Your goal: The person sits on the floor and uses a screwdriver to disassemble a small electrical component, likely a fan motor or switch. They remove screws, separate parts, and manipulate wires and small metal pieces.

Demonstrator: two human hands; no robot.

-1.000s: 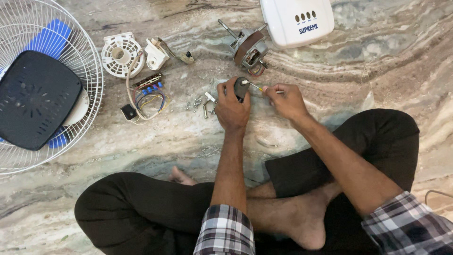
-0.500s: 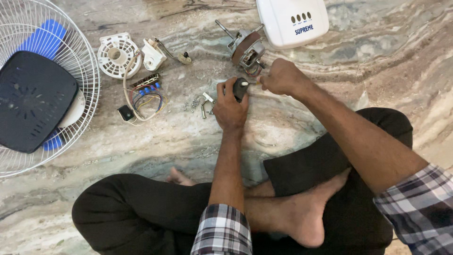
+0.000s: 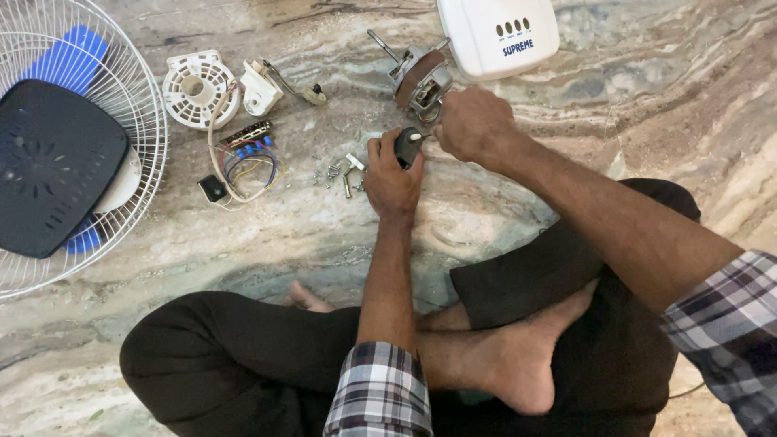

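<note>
Black, small plastic part [image 3: 407,146] is sitting clenched in the left hand [image 3: 392,174]; right hand [image 3: 472,123], fingers curled, is touching its tip beside the brown-banded metal motor [image 3: 421,79].

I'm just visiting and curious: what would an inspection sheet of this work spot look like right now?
Surface: veined marble floor; the person sits cross-legged on it.
Job's things: small black part held in the left hand; fan motor with a shaft, right by the right hand.
Clutter: loose screws and small metal bits; round white slotted part; small white housing; white casing; wire fan guard with blue blade and dark square cover on it.
Hands: left shut on the black part; right closed, whether it grips anything cannot be told.
Cables: coloured wire bundle beside the screws.
Surroundings: nothing seen beyond the floor.
</note>
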